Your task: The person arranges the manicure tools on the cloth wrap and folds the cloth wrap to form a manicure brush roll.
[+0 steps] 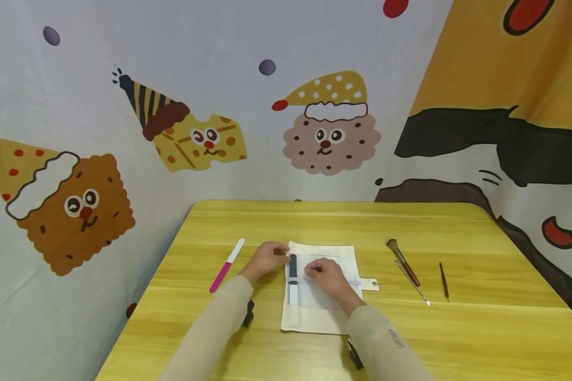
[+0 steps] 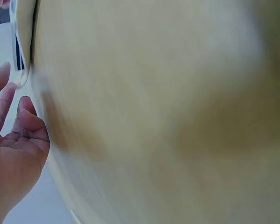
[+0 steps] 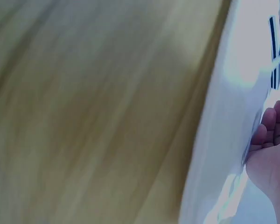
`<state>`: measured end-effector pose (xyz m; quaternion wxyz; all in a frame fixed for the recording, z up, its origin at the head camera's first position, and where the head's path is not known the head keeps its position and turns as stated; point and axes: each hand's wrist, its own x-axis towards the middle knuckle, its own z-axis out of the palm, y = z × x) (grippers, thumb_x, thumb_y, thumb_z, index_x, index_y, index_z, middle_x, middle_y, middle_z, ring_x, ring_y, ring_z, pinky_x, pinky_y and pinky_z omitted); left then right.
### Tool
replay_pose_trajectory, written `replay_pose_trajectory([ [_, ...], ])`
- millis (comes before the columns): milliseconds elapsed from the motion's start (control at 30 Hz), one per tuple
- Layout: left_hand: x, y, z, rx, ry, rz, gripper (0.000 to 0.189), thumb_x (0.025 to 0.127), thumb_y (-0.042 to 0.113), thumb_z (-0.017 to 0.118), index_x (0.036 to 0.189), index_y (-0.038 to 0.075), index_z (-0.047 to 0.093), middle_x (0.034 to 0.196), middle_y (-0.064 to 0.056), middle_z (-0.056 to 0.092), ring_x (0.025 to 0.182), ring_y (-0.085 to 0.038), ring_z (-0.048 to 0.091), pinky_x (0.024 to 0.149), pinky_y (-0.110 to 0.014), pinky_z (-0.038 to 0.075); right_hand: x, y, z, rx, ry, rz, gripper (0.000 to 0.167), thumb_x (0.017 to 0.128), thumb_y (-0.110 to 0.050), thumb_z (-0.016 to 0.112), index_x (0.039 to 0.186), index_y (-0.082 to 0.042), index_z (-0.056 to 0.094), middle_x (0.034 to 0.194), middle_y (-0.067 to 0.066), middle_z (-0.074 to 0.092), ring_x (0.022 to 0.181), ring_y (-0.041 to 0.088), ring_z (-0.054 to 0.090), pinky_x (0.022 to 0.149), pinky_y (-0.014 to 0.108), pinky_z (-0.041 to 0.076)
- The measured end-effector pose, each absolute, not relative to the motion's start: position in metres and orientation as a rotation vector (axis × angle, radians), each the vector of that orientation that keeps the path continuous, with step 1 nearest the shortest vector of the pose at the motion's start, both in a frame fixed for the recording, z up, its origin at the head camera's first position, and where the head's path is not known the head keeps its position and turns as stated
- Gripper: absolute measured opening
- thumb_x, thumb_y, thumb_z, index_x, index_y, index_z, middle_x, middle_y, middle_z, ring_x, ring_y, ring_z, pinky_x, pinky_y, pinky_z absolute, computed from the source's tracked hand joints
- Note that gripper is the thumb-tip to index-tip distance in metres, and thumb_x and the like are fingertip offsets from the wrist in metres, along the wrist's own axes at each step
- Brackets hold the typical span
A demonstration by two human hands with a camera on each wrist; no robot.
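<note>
A cream cloth tool roll (image 1: 316,320) lies unfolded on the table, with a snap tab (image 1: 369,284) at its right side. Along its left side a flat nail file (image 1: 293,267), dark at one half and white at the other, sits under a pale elastic band (image 1: 305,281). My left hand (image 1: 267,258) is at the roll's upper left edge, fingers loosely bent, nothing visible in them. Over the middle of the roll hovers my right hand (image 1: 331,278), fingers slightly curled, with no object seen in it. Both wrist views catch the hands (image 2: 18,140) (image 3: 270,149) only at the frame edge.
To the left lies a pink and white nail file (image 1: 227,266). On the right are a brush (image 1: 402,262) with a brown handle, a thin metal-tipped tool (image 1: 412,282) and a short dark red stick tool (image 1: 444,281). A cartoon-print cloth (image 1: 248,42) hangs behind the wooden table (image 1: 362,217).
</note>
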<state>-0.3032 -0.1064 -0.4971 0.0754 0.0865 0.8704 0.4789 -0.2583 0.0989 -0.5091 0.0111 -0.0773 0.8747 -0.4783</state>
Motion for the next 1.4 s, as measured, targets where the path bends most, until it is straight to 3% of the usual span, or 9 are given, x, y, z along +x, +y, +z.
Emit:
replay_pose_trajectory([
  [167,-0.308,-0.121,-0.495,0.251,2.600,1.501,0.027,0.093,0.009,0.070,0.119,0.001,0.069,0.115,-0.014,0.064,0.106,-0.029,0.057,0.089,-0.043,0.050,-0.259,0.109,-0.509,-0.184,2.766,-1.431,0.005,0.089,-0.009,0.072,0.085,-0.008,0.074,0.082,0.000,0.066,0.077,0.015,0.054,0.070,0.031,0.046],
  [333,-0.309,-0.140,-0.486,0.210,2.584,1.549,0.032,0.094,0.011,0.069,0.123,-0.001,0.066,0.118,-0.016,0.062,0.101,-0.028,0.057,0.081,-0.041,0.052,-0.258,0.115,-0.511,-0.226,2.806,-1.256,0.005,0.088,-0.011,0.074,0.083,-0.010,0.075,0.083,-0.003,0.062,0.078,0.014,0.053,0.074,0.033,0.046],
  [533,-0.308,-0.167,-0.476,0.121,2.543,1.599,0.038,0.096,0.015,0.066,0.131,0.000,0.061,0.119,-0.014,0.059,0.105,-0.028,0.055,0.086,-0.047,0.049,-0.257,0.116,-0.511,-0.321,2.790,-1.165,0.003,0.084,-0.012,0.078,0.082,-0.013,0.075,0.084,-0.004,0.061,0.082,0.013,0.054,0.081,0.037,0.046],
  [800,-0.309,-0.207,-0.473,0.021,2.545,1.624,0.040,0.098,0.017,0.063,0.134,0.000,0.058,0.124,-0.015,0.059,0.113,-0.030,0.054,0.098,-0.049,0.044,-0.254,0.118,-0.511,-0.327,2.795,-1.133,0.005,0.082,-0.011,0.079,0.082,-0.013,0.075,0.083,-0.003,0.060,0.081,0.014,0.054,0.080,0.038,0.046],
  [1233,-0.302,-0.243,-0.487,-0.143,2.564,1.674,0.039,0.098,0.015,0.064,0.129,-0.008,0.058,0.126,-0.023,0.059,0.116,-0.035,0.052,0.100,-0.047,0.042,-0.251,0.119,-0.509,-0.259,2.748,-1.231,0.008,0.084,-0.013,0.077,0.081,-0.007,0.074,0.085,-0.002,0.061,0.082,0.015,0.053,0.083,0.040,0.045],
  [1400,-0.296,-0.241,-0.493,-0.163,2.568,1.640,0.036,0.099,0.017,0.063,0.126,-0.006,0.060,0.124,-0.022,0.060,0.112,-0.035,0.054,0.097,-0.046,0.044,-0.251,0.120,-0.509,-0.229,2.729,-1.265,0.008,0.084,-0.014,0.078,0.083,-0.007,0.074,0.086,-0.002,0.062,0.084,0.015,0.054,0.084,0.040,0.045],
])
